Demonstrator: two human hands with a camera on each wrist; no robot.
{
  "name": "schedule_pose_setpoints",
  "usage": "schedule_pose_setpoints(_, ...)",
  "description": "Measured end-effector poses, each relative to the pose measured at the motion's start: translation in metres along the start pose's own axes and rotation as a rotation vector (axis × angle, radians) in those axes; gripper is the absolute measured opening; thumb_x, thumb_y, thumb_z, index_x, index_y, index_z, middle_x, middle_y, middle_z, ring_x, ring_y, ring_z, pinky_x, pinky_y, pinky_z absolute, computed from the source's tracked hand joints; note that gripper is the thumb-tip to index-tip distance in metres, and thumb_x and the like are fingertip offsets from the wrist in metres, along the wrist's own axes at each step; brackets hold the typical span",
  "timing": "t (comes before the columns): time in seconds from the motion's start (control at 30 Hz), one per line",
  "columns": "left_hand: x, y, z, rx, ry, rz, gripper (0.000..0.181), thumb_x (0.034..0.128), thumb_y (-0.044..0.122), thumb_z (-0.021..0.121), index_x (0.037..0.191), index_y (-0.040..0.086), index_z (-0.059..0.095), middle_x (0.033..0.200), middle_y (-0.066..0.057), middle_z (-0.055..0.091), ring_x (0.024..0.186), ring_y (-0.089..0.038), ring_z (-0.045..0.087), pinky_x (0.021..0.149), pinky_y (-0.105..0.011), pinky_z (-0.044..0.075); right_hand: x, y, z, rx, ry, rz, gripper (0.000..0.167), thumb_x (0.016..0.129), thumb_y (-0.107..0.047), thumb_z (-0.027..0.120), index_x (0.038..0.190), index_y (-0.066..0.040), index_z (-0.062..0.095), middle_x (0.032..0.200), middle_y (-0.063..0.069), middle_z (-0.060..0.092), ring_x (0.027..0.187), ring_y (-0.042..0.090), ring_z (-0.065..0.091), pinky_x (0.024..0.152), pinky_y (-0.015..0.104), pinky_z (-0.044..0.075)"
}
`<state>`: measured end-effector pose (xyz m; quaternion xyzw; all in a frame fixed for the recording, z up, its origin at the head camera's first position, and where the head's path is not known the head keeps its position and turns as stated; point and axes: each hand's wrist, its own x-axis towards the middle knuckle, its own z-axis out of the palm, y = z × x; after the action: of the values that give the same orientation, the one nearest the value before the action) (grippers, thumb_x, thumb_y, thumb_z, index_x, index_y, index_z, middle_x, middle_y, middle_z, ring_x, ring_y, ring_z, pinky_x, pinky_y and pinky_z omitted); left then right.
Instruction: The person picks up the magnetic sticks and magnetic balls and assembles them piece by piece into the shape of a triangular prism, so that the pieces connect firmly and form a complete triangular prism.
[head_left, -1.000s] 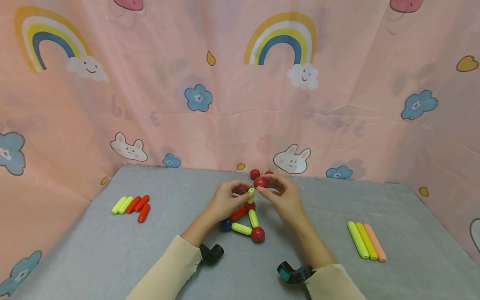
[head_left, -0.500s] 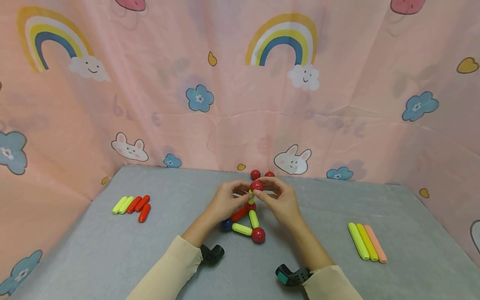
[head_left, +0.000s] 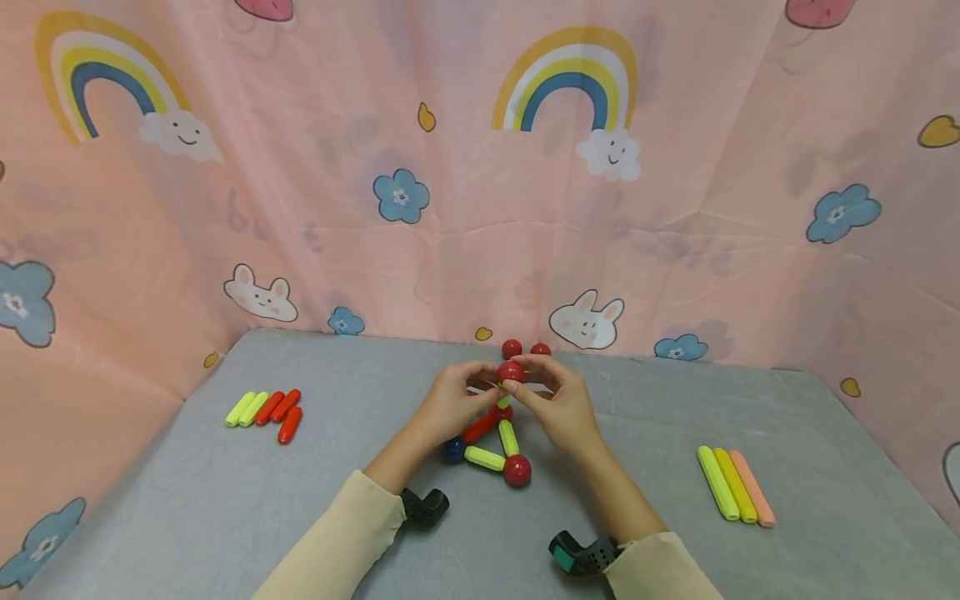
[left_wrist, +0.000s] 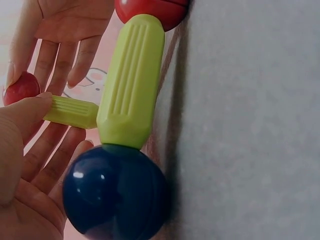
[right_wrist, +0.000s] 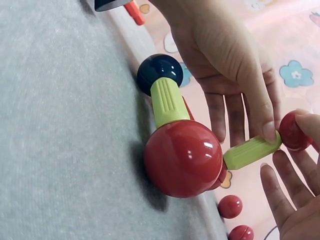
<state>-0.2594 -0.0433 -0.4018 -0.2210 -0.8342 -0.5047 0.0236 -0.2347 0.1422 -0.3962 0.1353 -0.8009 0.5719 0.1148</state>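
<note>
- Surface: one grey, cloth-like tabletop, meeting the backdrop at its far edge.
- Room: pink backdrop at far, left and right, printed with rainbows, clouds, flowers and rabbits.
- Left hand: thumb and fingers pinching an upright yellow-green rod, centre of table.
- Right hand: thumb and fingers pinching a red ball at that rod's top.
- Triangular frame beneath: blue ball at left, large red ball near, smaller-looking red ball far, under the upright rod; sides of one red rod and two yellow-green.
- Two loose red balls, far edge.
- Five short rods, left: two yellow-green, three red.
- Three long rods, right: yellow-green, yellow, peach.
</note>
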Motion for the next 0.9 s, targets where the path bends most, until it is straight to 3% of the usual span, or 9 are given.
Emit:
schedule_pose_setpoints(0.23,0.001,-0.001,0.000,-0.020,-0.008,0.003,0.025,0.0946,0.015,0.071,0.119,0.009,0.071,0.108,-0.007,0.076,0.101,-0.022,0.071,0.083,-0.033,0.062,0.000,-0.002,0.001,-0.006,-0.006,0.011,0.039,0.092,-0.021,0.075,0.128,-0.011,0.066,0.117,0.010,0.073,0.109,0.025,0.068,0.085,0.024,0.058)
schedule_pose_setpoints(0.73,0.001,-0.002,-0.001,0.001,-0.025,0.007,0.026,0.0949,0.016,0.071,0.120,0.009,0.071,0.109,-0.006,0.076,0.102,-0.021,0.071,0.088,-0.035,0.061,0.001,0.004,-0.001,0.027,-0.042,0.005,0.044,0.094,-0.017,0.073,0.135,-0.009,0.062,0.128,0.014,0.070,0.113,0.031,0.067,0.083,0.022,0.058)
schedule_pose_setpoints(0.9,0.001,-0.002,-0.001,-0.011,-0.024,-0.001,0.026,0.0954,0.015,0.070,0.121,0.009,0.070,0.110,-0.007,0.076,0.103,-0.022,0.071,0.082,-0.032,0.061,0.001,0.012,-0.006,-0.020,-0.120,0.085,0.051,0.094,-0.022,0.072,0.141,-0.011,0.057,0.138,0.016,0.064,0.116,0.035,0.066,0.088,0.036,0.060)
